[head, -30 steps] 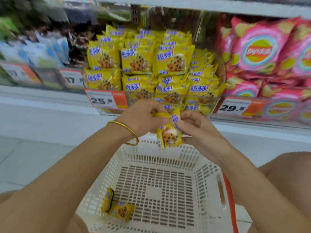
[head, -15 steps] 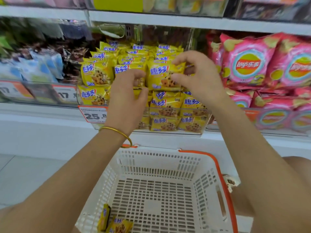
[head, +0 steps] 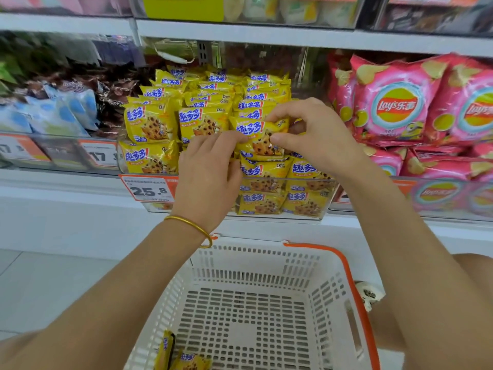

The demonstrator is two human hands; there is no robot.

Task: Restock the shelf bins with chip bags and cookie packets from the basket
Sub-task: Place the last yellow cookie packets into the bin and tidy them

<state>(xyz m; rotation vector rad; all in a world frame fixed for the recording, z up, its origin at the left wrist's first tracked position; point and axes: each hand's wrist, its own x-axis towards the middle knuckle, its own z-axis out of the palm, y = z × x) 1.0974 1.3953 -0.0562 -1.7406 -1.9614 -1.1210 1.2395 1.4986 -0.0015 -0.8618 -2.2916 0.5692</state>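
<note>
Both hands are up at the clear shelf bin (head: 306,180) of yellow chocolate-chip cookies. Between them they hold one cookie packet (head: 260,137), which faces forward and sits on top of the stack at the bin's front right corner. The left hand (head: 210,169) has its fingers curled in, pinching the packet's left edge. The right hand (head: 314,132) nips the upper right corner between thumb and forefinger, with the other fingers arched loosely above. It looks like the packet is being settled into place and hasn't been let go yet.

What worries me is the height of that pile. The packets rise well above the bin's front wall, and the wrappers look slick. If the hands let go before this one is wedged against its neighbours, I'd expect it to slide forward over the front rim. It would then land in the white basket (head: 253,265) below, or miss it and hit the floor. Pushing too hard could also shove the stack beside it out of line, or crush the cookies inside.

More yellow packets (head: 184,356) lie at the basket's near left corner, so the job isn't finished. The pink Lay's chip bags (head: 394,102) fill the next bin to the right.
</note>
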